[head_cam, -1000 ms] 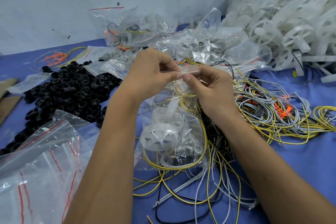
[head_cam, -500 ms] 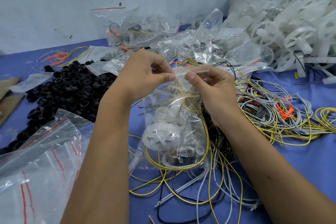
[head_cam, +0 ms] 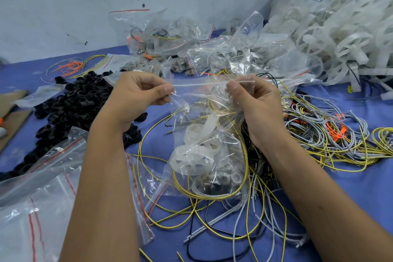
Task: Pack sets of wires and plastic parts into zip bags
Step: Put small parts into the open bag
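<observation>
above the tabletop [head_cam: 361, 187], the left hand [head_cam: 136, 95] and right hand [head_cam: 255, 102] each pinch an end of the bag [head_cam: 204, 155] top strip, fingers closed on it; bag hangs between them, holding yellow wires [head_cam: 244, 155] and white parts [head_cam: 191, 151]

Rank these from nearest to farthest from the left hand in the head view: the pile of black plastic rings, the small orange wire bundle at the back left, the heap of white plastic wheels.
1. Pile of black plastic rings: just left of the left hand.
2. Small orange wire bundle: back left, beyond the rings.
3. Heap of white plastic wheels: far right, past the right hand.
</observation>
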Tool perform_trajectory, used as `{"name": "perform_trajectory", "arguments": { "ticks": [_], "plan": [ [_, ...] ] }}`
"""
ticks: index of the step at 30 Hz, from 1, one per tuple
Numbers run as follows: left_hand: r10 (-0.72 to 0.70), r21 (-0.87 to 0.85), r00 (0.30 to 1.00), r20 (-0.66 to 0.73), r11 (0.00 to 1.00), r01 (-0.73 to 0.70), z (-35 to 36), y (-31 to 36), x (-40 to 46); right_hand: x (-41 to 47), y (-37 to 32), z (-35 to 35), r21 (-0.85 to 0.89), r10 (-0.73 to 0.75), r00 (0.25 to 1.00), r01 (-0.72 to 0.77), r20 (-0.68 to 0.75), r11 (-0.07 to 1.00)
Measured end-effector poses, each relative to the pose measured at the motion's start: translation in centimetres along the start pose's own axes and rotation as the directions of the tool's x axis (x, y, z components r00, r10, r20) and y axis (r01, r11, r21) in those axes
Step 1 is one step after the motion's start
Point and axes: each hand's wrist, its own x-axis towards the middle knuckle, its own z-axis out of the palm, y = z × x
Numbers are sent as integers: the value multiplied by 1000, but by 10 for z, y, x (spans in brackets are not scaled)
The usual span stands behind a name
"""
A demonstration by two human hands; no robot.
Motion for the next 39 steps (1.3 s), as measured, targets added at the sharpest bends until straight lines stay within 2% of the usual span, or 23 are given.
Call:
{"name": "perform_trajectory", "arguments": {
  "ticks": [9, 13, 35, 39],
  "plan": [
    [110, -59, 994, -25, 992, -111, 1, -7, 0, 1, 1, -2, 19, 1, 1000, -1, 0, 1000],
    [77, -99, 997, -1, 992, -77, 4, -4, 1, 1, 0, -1, 30, -7, 999, 6, 44, 1000],
    [117, 58, 988, 102, 991, -124, 19, 1, 8, -2, -3, 1, 17, 5, 998, -6, 64, 1000],
    [159, 124, 982, 106, 977, -172, 27, 7, 10, -2, -1, 1, 10, -9, 997, 9, 78, 1000]
  ]
}}
